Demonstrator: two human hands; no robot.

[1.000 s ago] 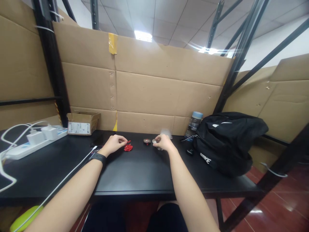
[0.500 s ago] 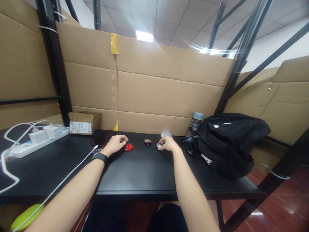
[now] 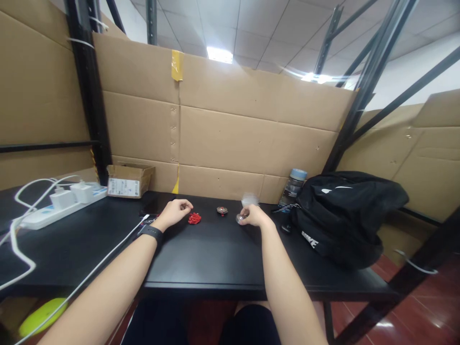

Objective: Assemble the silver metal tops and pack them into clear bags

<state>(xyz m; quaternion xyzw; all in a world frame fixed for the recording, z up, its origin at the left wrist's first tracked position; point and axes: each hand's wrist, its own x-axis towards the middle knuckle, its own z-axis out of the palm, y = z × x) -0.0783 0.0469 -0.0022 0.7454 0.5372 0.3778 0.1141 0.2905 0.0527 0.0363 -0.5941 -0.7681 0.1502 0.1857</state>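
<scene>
My left hand (image 3: 177, 211), with a black watch on the wrist, is closed beside a small heap of red pieces (image 3: 194, 218); anything between its fingertips is too small to make out. A small round metallic item with red on it (image 3: 222, 210) lies between my hands. My right hand (image 3: 253, 216) pinches a small, shiny, round clear item (image 3: 240, 219) low over the black table (image 3: 212, 258). Just behind my right hand is a blurred, whitish translucent object (image 3: 249, 199), partly hidden by it.
A black backpack (image 3: 348, 215) and a blue-capped bottle (image 3: 293, 188) stand at the right. At the left are an open cardboard box (image 3: 129, 181), a white power strip (image 3: 39, 218) with chargers, and a white cable across the table. Cardboard (image 3: 223, 139) walls the back.
The whole view has shifted slightly, so most things appear a little farther right. Both hands keep nearly the same places relative to the small items.
</scene>
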